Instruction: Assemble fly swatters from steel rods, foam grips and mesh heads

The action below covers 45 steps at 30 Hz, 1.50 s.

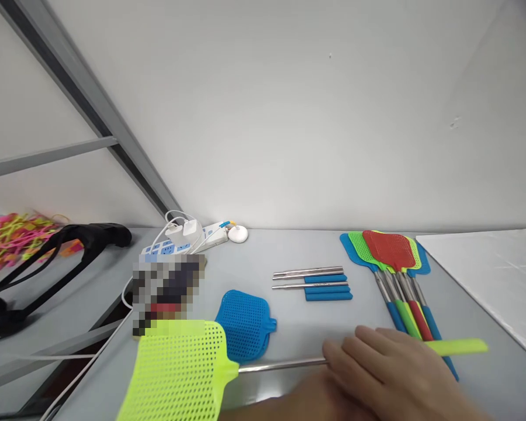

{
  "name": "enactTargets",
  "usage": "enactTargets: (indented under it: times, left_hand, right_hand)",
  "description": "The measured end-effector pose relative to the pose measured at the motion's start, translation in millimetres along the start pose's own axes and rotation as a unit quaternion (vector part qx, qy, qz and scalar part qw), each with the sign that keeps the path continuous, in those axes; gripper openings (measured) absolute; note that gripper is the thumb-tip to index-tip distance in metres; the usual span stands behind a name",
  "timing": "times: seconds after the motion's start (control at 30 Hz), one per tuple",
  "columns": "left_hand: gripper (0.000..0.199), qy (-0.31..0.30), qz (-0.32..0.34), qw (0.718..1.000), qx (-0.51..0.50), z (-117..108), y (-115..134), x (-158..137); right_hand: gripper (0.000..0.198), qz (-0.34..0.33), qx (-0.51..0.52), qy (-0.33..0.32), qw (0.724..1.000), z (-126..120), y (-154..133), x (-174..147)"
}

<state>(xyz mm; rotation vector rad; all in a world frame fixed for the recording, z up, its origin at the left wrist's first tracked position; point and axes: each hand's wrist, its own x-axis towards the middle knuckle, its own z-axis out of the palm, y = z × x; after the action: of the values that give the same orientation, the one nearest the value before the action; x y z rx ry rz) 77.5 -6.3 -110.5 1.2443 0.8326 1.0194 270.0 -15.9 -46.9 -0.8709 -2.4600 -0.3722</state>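
Note:
A yellow-green fly swatter (179, 368) lies across the front of the view, its perforated head at the left and its thin metal rod running right. My right hand (390, 371) is closed round the rod close to the green handle (460, 347), which sticks out past it. Tucked below and partly behind the right hand, my left hand (324, 397) is closed at the same rod; it is blurred and its fingers are mostly hidden. Behind the rod, blue swatter heads (244, 324) lie stacked on the table.
Several metal rods with blue handles (328, 296) lie mid-table. Fly swatters (390, 248) in several colours are fanned out at the right, near a white sheet (491, 263). A power strip (166, 248), a white round device (238, 234), a pixelated object (169, 295) and a black frame (83, 251) are leftward.

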Motion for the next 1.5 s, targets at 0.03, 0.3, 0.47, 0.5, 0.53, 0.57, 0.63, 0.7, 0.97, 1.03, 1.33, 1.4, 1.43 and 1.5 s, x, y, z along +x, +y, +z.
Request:
enactTargets:
  times: [0.03,0.3,0.47,0.5,0.53,0.57,0.63,0.7,0.97,1.03,1.33,1.4,1.43,1.5]
  left_hand:
    - [0.033,-0.032,0.006,0.999,0.002,1,-2,-3]
    - [0.06,0.001,0.114,0.993,0.004,-8,16,16]
    - [0.057,0.217,0.076,0.968,-0.103,-20,34,37]
    - [0.056,0.226,0.072,0.967,-0.098,-21,35,39]
    - [0.055,0.224,0.072,0.968,-0.09,-22,35,40]
    - [0.055,0.217,0.072,0.97,-0.082,-21,34,40]
    - [0.057,0.203,0.064,0.975,-0.07,-19,32,39]
    - [0.058,0.197,0.051,0.977,-0.066,-16,28,37]
    - [0.056,0.177,0.035,0.98,-0.079,-18,25,41]
    - [0.053,0.136,0.02,0.989,-0.055,-16,23,41]
    - [0.051,0.059,-0.027,0.998,0.012,-6,32,27]
    - [0.051,0.073,0.006,0.997,0.025,-12,36,28]
    - [0.051,0.076,0.017,0.997,0.025,-15,37,29]
    - [0.049,0.079,0.034,0.996,0.014,-19,38,32]
  right_hand:
    - [0.03,0.019,-0.01,0.016,1.0,0,-1,0]
    - [0.028,0.131,-0.106,0.057,0.984,-1,28,-21]
    - [0.028,0.11,-0.111,0.036,0.987,6,30,-25]
    - [0.029,0.105,-0.109,0.035,0.988,8,29,-25]
    - [0.029,0.102,-0.108,0.034,0.988,9,28,-25]
    - [0.029,0.099,-0.107,0.033,0.989,10,27,-24]
    - [0.028,0.092,-0.108,0.035,0.989,11,25,-23]
    - [0.027,0.088,-0.107,0.039,0.99,11,25,-21]
    - [0.019,0.118,-0.116,0.06,0.984,20,29,-15]
    - [0.019,0.12,-0.111,0.063,0.985,25,26,-12]
    - [0.029,0.138,-0.068,0.03,0.988,28,9,-1]
    - [0.031,0.136,-0.081,0.035,0.987,26,11,2]
    - [0.032,0.134,-0.088,0.038,0.986,25,13,3]
    - [0.032,0.13,-0.092,0.045,0.986,26,16,5]
